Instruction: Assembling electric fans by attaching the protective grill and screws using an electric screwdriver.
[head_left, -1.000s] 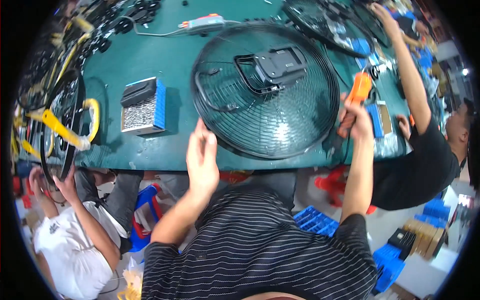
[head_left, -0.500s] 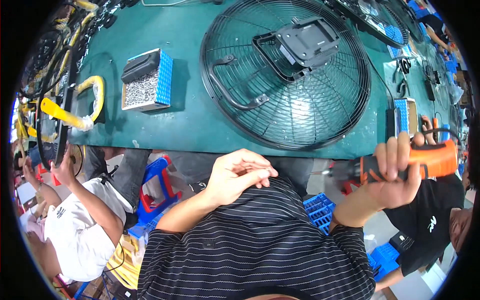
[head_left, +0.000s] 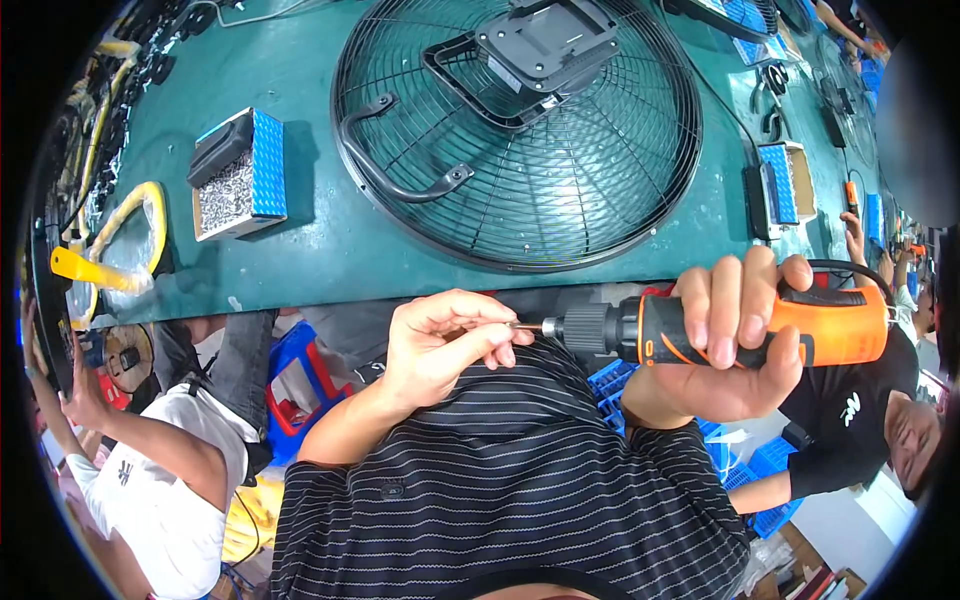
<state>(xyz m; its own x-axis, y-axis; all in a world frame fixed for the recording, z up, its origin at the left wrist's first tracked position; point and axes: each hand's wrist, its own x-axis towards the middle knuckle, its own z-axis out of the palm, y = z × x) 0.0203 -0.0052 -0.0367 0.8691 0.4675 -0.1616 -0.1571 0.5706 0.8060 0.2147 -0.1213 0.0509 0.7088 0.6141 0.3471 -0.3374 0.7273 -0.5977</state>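
Observation:
My right hand (head_left: pixel 735 335) is wrapped round an orange and black electric screwdriver (head_left: pixel 840 325), held level with its bit toward the left. The bit (head_left: pixel 540 326) reaches the fingertips of my left hand (head_left: pixel 445 345). There, thumb and forefinger pinch a small screw (head_left: pixel 514 324), mostly hidden by the fingers. Beyond my hands, a large round black fan grille (head_left: pixel 560 220) lies on the green table (head_left: pixel 310 265). It carries a black motor housing (head_left: pixel 545 45) with a bracket (head_left: pixel 470 85) and a curved tube handle (head_left: pixel 395 185).
Left of the grille stands an open box of screws (head_left: pixel 225 195) with a black block (head_left: pixel 220 150) on it. A yellow looped part (head_left: pixel 155 215) lies farther left. Another blue-sided box (head_left: pixel 790 190) sits at right. Co-workers stand on both sides, one in a white shirt (head_left: pixel 160 480).
The screwdriver has swung left and its bit now meets my left fingertips. My left hand has moved slightly left, still pinching. The table and grille appear shifted left and up.

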